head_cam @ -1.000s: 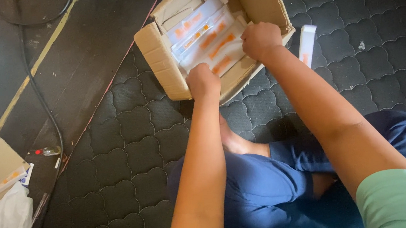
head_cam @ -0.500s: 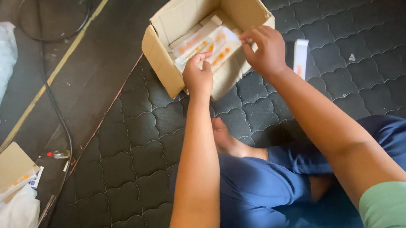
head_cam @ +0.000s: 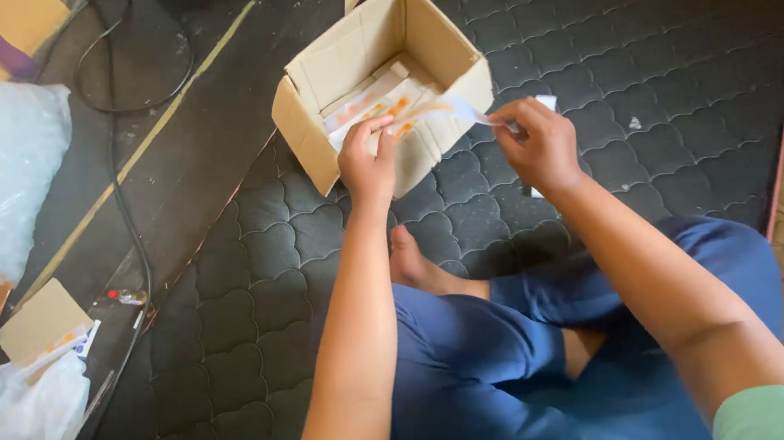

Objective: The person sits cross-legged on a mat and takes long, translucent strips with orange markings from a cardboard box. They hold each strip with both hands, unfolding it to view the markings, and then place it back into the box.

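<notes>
One head-worn camera looks steeply down from close above. It faces forward over the lap onto the quilted mat [head_cam: 337, 255].

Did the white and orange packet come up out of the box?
Yes. The packet, held between the left hand and right hand, has risen to the near rim of the cardboard box.

Tan box [head_cam: 337, 70], dark quilted mat [head_cam: 607, 52]
</notes>
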